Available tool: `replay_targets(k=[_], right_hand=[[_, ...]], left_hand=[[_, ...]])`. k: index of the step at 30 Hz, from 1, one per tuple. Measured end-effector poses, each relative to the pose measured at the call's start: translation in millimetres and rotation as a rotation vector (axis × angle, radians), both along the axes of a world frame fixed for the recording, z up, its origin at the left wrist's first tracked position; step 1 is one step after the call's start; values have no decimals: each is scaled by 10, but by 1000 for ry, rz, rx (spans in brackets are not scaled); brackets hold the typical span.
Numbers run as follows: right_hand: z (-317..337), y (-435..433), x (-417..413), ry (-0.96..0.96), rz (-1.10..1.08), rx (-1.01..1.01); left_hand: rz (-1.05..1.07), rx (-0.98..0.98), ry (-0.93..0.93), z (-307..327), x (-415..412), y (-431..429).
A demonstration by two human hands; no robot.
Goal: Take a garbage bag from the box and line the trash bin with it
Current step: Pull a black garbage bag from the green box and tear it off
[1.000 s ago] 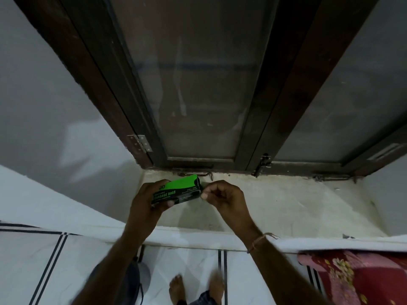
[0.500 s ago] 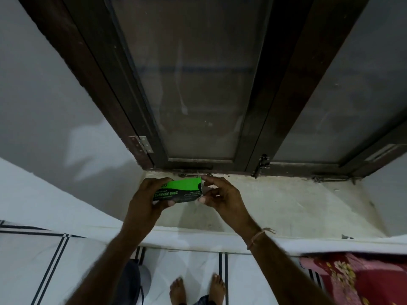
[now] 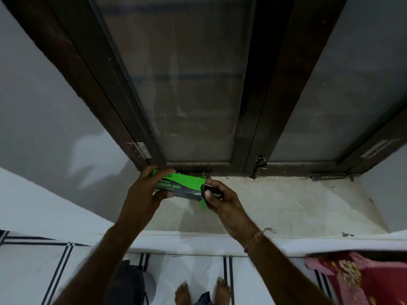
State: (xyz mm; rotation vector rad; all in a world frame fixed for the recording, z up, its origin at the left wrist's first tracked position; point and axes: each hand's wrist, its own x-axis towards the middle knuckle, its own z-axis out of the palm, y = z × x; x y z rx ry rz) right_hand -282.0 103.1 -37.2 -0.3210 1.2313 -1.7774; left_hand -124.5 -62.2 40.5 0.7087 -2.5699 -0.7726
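Hands meet over the stone window ledge (image 3: 286,205), and both are yours. Your left hand (image 3: 141,194) is wrapped around the left end of the green and black box (image 3: 178,186). Its thumb is under the box and its fingers curl over the top. The box lies on its side in the air, just above the ledge and close to the dark window frame (image 3: 259,106). You can read "GARBAGE BAGS" on its front.

Your right hand (image 3: 222,203) is at the right end of the box. Its thumb and fingers pinch something dark and shiny (image 3: 209,191) that sticks out of that end. It may be a bag, but it is too dark to be sure. A green flap (image 3: 203,205) hangs open below your fingers.

A thin thread band (image 3: 255,238) is tied on your right wrist. Your bare feet (image 3: 202,293) stand on the white floor with dark stripes (image 3: 198,267). A red cloth with flowers (image 3: 361,280) lies at the right.
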Motion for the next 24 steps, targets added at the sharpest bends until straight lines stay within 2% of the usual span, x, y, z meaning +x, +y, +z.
replay_targets(k=[7,10,11,13,15,16,19,20,24], right_hand=[[-79,267,-152,43,-255,121],[-74,372,-159,11,-305,123],[-52,381,-135,-1,-302,113],[-3,365,-58,-26,-293,95],[37,327,24,-64,-286,64],[60,303,65,-85,-278,50],[164,227,183,-79,-232,72],[200,201,207,-36,-220,99],[259,110,199,117,-229,189]], left_hand=[[137,128,69,-690,116,-80],[155,149,-35,-893,90,-79],[167,129,-104,-934,77,-42],[257,-44,-221,-942,9,86],[334,-111,-110,-785,-111,350],[346,20,16,-677,-187,535],[364,876,294,-460,-418,954],[384,1040,367,-445,-447,988],[326,1202,443,-413,-377,874]])
